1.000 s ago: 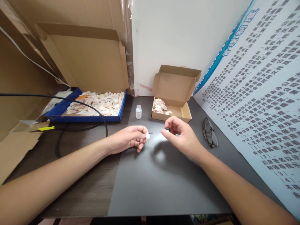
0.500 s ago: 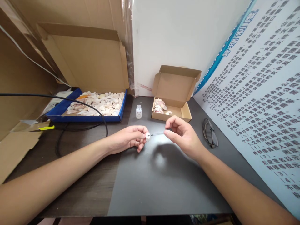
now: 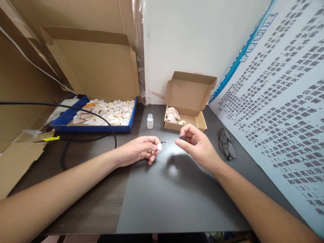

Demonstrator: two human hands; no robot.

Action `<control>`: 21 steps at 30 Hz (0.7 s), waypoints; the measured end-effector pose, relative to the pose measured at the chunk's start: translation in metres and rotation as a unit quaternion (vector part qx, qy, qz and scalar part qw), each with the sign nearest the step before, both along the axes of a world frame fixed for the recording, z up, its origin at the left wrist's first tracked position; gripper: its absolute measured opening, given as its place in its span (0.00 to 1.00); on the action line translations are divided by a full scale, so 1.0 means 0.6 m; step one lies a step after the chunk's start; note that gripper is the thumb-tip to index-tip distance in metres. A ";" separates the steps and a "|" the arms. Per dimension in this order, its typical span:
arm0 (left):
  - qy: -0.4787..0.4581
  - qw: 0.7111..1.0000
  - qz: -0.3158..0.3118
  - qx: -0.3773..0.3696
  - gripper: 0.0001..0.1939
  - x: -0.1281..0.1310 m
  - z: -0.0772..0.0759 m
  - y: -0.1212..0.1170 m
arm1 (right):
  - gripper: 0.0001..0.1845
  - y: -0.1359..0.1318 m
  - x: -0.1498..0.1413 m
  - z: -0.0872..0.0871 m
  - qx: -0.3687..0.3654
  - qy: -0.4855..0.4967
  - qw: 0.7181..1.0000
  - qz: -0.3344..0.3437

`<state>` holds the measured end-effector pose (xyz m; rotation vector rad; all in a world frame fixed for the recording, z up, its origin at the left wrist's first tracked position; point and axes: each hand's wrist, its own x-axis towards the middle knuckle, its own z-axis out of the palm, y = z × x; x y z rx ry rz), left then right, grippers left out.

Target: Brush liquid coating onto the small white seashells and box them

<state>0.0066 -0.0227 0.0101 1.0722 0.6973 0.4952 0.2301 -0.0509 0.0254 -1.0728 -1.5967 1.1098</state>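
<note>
left hand point(image 3: 145, 151): closed narrowly, small white shell point(image 3: 159, 147) pinched at the fingertips, thumb on the near side, other fingers curled below. shell is held up between the two hands, above the mat.

right hand point(image 3: 198, 143): thumb and forefinger drawn together on a thin applicator brush point(image 3: 168, 141); part of its dark end shows between the fingers. brush lies almost level, dark tip toward the left hand, ending at the shell's upper edge. cannot tell whether tip and shell touch.

under the hands: smooth dark grey mat point(image 3: 182, 202), shadow of the right hand on it. to its left, dark wood-grain table point(image 3: 96, 199).

beyond the hands: small glass bottle point(image 3: 150, 122), upright, uncapped, pale label. right of it, small cardboard box point(image 3: 177, 127), lid raised, several shells point(image 3: 172, 114) toward its left side.

far left: larger blue-sided box point(image 3: 91, 129), lid up, spread thick with pale shells point(image 3: 111, 113); something orange point(image 3: 89, 105) among them. black cable point(image 3: 108, 123) loops across its front. yellow tag point(image 3: 51, 138) nearby.

right of the right hand: folded glasses point(image 3: 226, 143) on the mat, near a slanting white poster point(image 3: 278, 101) with dark printed characters and a blue band.
</note>
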 end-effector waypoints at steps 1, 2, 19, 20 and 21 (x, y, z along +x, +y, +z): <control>0.000 1.000 -0.002 0.000 0.04 0.000 0.000 0.000 | 0.17 0.000 0.001 -0.001 -0.005 0.013 1.000 0.003; 0.000 1.000 -0.003 0.001 0.04 -0.001 0.000 0.000 | 0.17 0.001 0.002 -0.002 -0.010 0.022 1.000 0.005; -0.002 1.000 -0.008 0.002 0.03 -0.001 -0.001 0.002 | 0.09 0.000 0.002 -0.007 0.027 -0.053 0.998 -0.031; -0.002 1.000 -0.008 0.001 0.03 -0.001 -0.002 0.002 | 0.09 0.000 0.002 -0.007 0.024 -0.035 0.999 -0.024; -0.003 1.000 -0.009 0.001 0.03 -0.001 -0.002 0.002 | 0.09 0.001 0.002 -0.007 0.017 -0.012 1.000 -0.013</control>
